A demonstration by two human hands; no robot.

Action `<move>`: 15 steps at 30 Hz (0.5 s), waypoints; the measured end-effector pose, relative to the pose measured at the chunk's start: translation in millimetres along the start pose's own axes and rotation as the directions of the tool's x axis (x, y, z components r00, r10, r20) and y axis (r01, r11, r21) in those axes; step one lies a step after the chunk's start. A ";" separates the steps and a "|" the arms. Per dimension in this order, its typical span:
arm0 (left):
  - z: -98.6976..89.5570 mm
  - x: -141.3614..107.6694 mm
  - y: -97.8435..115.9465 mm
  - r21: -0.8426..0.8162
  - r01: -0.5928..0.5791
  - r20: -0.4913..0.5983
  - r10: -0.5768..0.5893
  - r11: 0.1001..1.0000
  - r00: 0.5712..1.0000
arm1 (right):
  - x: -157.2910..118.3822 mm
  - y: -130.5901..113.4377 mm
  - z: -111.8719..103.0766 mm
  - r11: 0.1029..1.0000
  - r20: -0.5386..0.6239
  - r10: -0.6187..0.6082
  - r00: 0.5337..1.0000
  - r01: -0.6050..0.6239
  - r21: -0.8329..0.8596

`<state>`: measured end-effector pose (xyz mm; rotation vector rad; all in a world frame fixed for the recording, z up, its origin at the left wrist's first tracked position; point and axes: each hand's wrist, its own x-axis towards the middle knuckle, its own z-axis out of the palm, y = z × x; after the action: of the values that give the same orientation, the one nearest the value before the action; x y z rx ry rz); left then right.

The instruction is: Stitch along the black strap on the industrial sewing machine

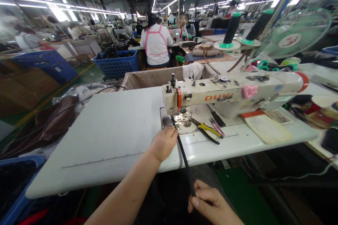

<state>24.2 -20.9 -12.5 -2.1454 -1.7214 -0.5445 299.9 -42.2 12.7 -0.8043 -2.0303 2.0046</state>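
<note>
A narrow black strip [185, 160] runs from under the needle area of a white sewing machine [195, 95] down over the table's front edge. Close to the presser foot, my left hand [165, 142] has its fingers pressed together on the strip's upper part. Below the table edge, my right hand [207, 198] pinches the lower part between thumb and fingers. Yellow-and-black pliers [208, 132] lie right of the needle plate, beside pink-handled snips [217, 127] and a black-handled screwdriver [218, 117].
The white table [111, 130] extends to the left. A yellowish pad [266, 128] lies at the right. Behind the machine stand thread cones [232, 30] and a green fan [293, 38]. A person in white [157, 44] sits ahead, beside a blue crate [118, 64].
</note>
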 end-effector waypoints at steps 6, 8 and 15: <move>2.8 -1.8 -1.6 -0.051 0.022 0.037 -0.020 0.998 0.999 | 1.9 -1.3 -0.9 1.000 -0.003 0.005 1.000 -0.005 0.009; 4.4 -1.8 -2.0 -0.084 0.048 0.055 -0.044 0.995 0.998 | 3.0 0.2 -1.5 1.000 0.003 0.006 1.000 -0.006 0.005; 8.8 0.0 -2.3 -0.164 0.178 0.079 -0.167 0.970 0.983 | 4.0 7.0 -1.3 1.000 0.015 -0.012 1.000 0.012 -0.020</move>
<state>22.7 -16.1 -20.1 -2.1594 -1.9757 -0.6993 298.9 -39.6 5.0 -0.7811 -2.0616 1.9927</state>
